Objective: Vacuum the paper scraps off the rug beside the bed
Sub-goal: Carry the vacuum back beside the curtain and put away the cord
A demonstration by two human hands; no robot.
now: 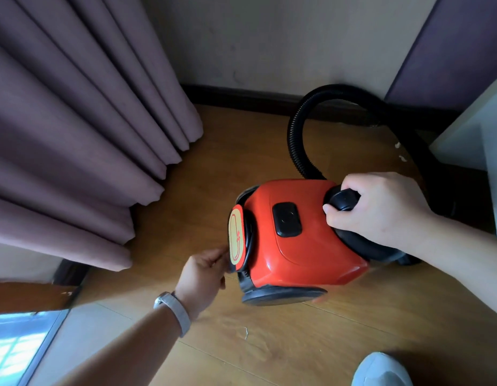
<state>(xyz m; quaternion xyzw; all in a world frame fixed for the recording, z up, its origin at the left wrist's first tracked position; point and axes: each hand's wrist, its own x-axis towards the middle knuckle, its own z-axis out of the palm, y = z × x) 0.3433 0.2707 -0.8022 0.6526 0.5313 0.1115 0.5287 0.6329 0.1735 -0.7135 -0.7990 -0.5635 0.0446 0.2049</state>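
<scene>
Hanging at the far left, a mauve pleated fabric curtain (74, 135) falls to the light brown wooden plank floor (208, 168). Next comes the left hand (202, 277), with a silver-banded watch (174, 310) on its wrist. Its fingers are bunched against the rim of the yellow-and-red oval disc (237, 240) at the rear of the red plastic canister vacuum cleaner (305, 246); whether they pinch anything there cannot be told. The vacuum cleaner is over the wooden floor, between the curtain and a white cabinet (470, 129). A black ribbed hose (294, 140) arches up behind it. The right hand (381, 207) is curled tightly round the vacuum cleaner's black handle (342, 200). Farther right, two small white scraps (397, 145) lie on the floor just beside the cabinet. A white shoe (381, 370) shows at the bottom right.
</scene>
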